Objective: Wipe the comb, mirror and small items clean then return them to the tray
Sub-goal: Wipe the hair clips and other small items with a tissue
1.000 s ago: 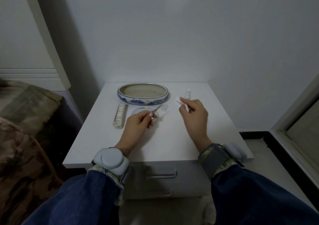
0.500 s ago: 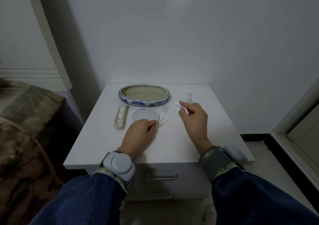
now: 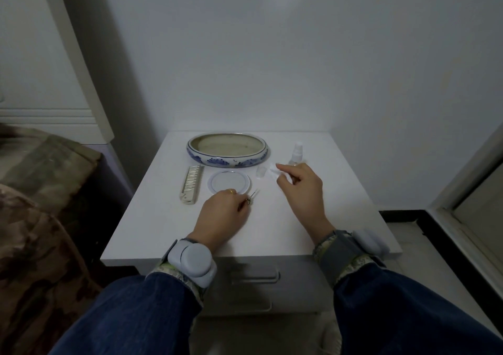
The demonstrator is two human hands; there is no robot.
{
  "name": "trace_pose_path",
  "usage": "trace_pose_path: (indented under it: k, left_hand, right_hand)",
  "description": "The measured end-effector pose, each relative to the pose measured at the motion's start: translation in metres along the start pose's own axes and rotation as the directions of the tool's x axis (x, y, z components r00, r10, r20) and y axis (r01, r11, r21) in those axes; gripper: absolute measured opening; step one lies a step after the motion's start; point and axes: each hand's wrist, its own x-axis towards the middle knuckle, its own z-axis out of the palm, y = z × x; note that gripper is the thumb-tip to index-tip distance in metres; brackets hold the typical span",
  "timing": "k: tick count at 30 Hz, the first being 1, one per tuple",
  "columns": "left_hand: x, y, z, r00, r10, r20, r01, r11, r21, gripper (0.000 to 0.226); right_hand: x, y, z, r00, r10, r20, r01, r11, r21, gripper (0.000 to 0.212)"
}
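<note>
Since 1 s ago your left hand (image 3: 223,213) dropped to the tabletop, fingers pinching small metal tweezers (image 3: 251,198) just beside the mirror (image 3: 229,182); right hand (image 3: 300,188) pinches a white wipe (image 3: 273,170) near spray bottle (image 3: 296,153). Tray (image 3: 227,149) empty, comb (image 3: 192,187), mirror, clear cap (image 3: 260,171) all out, so returns aren't started; can't tell what's been wiped. Tweezer tips tiny & dim, wipe mostly hidden by fingers.

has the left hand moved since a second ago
Yes. The left hand, holding small tweezers, has come down toward the person: earlier it covered the round mirror; now it rests on the table just in front of it.
</note>
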Motion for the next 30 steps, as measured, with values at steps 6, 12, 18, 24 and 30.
trace_pose_path:
  k: [6, 12, 18, 24, 30]
  left_hand:
    - [0.0, 0.0, -0.001, 1.0, 0.006, 0.014, -0.006, 1.0, -0.007, 0.025]
    - [0.0, 0.0, -0.004, 1.0, -0.012, 0.01, 0.013, 0.996, -0.084, 0.027]
    - [0.003, -0.002, -0.009, 0.989, -0.126, -0.081, 0.106, 0.97, -0.218, 0.026]
    - [0.002, -0.004, -0.009, 0.984, -0.157, -0.079, 0.13, 0.954, -0.272, 0.032]
    - [0.003, -0.007, -0.008, 0.978, -0.198, -0.072, 0.167, 0.937, -0.308, 0.032]
  right_hand:
    - [0.0, 0.003, 0.0, 1.0, 0.024, 0.015, -0.023, 0.999, -0.029, 0.025]
    - [0.003, 0.009, -0.001, 0.994, 0.104, 0.026, -0.102, 0.993, -0.067, 0.024]
    - [0.002, 0.017, 0.004, 0.98, 0.159, 0.121, -0.129, 0.965, -0.227, 0.022]
    - [-0.001, 0.017, 0.002, 0.966, 0.151, 0.209, -0.065, 0.927, -0.371, 0.024]
    - [0.001, 0.006, -0.005, 0.968, 0.165, 0.187, -0.117, 0.963, -0.243, 0.023]
